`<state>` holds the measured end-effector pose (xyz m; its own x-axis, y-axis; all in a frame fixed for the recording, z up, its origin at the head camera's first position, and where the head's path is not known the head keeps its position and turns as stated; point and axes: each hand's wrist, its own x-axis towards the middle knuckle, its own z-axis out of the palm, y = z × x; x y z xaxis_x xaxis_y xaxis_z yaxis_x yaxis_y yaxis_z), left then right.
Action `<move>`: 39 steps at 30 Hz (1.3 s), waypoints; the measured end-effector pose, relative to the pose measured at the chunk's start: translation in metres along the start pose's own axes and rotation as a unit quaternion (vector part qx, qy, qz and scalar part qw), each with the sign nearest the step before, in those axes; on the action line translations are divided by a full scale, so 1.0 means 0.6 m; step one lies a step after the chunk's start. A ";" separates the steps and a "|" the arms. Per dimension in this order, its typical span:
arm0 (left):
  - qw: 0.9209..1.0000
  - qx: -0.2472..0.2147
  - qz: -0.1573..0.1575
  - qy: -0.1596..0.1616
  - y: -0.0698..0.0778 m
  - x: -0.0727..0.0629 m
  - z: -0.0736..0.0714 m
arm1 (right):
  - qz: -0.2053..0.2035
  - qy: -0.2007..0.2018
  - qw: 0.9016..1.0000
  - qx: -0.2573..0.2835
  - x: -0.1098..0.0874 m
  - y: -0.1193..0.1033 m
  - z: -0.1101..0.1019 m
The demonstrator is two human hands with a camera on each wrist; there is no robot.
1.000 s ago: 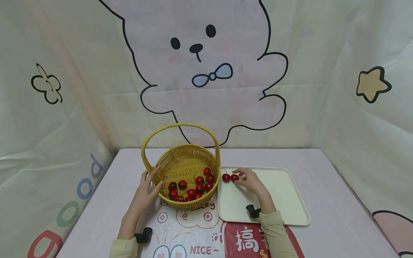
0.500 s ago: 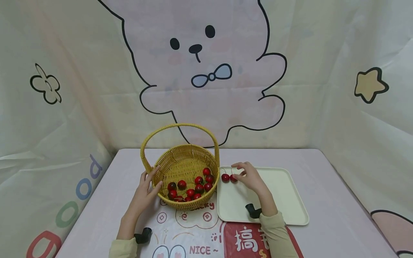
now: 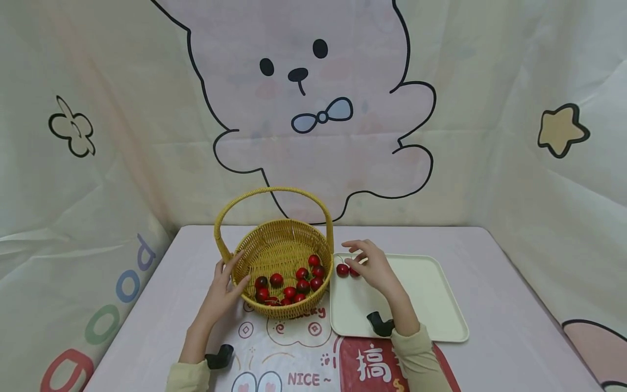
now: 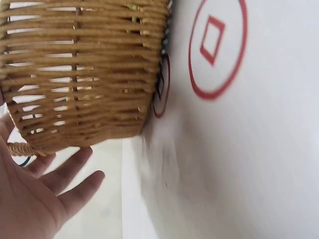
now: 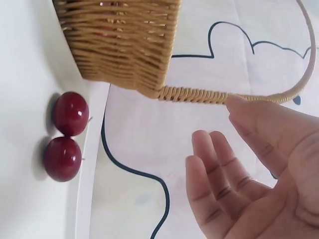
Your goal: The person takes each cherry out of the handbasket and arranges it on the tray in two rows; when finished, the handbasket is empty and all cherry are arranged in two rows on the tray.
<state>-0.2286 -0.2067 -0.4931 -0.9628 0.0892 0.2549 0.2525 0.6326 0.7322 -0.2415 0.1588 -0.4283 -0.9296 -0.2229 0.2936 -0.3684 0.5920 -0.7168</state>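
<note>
A yellow woven basket [image 3: 274,239] with a tall arched handle stands on the table, several red cherries [image 3: 290,293] lying inside it. My left hand [image 3: 221,294] is at its left rim, fingers spread, with thumb and index tips reaching over the edge. In the left wrist view, the other fingers [image 4: 75,167] are fairly straight beside the basket wall. Two dark red cherries [image 5: 67,134] with short stems sit side by side at the left end of a cream tray [image 3: 416,305]. My right hand [image 3: 374,267] hovers above them, thumb and fingers apart, holding nothing, and partly covers one.
The tray stands close against the basket's right side. The handle [image 3: 274,189] arches high over the basket. A printed mat [image 3: 294,354] with drawings and a red panel lies in front. A cloth backdrop with a cartoon bear [image 3: 318,136] hangs behind the table.
My right hand has risen slightly and shifted left, its fingers coming up off the right-hand cherry. The two tray cherries keep their places. My left hand stays at the basket rim.
</note>
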 end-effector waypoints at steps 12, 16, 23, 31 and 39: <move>0.998 -0.041 -0.041 -0.017 0.002 0.001 0.012 | -0.029 -0.008 0.999 0.013 0.003 -0.030 0.038; 0.996 -0.064 -0.051 -0.035 -0.001 0.001 0.016 | -0.048 -0.026 0.998 0.023 0.004 -0.040 0.058; 0.995 -0.079 -0.051 -0.039 -0.004 0.000 0.018 | -0.063 -0.041 0.997 0.036 0.006 -0.065 0.093; 0.995 -0.081 -0.053 -0.034 -0.009 -0.004 0.021 | -0.086 -0.075 0.993 0.034 0.015 -0.086 0.126; 0.996 -0.069 -0.046 -0.023 -0.010 -0.003 0.022 | -0.070 -0.120 0.990 0.023 0.033 -0.093 0.151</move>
<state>-0.2296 -0.2005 -0.5066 -0.9852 0.0722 0.1553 0.1698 0.5277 0.8322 -0.2403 0.0511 -0.4397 -0.8440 -0.4814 0.2366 -0.4886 0.5080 -0.7094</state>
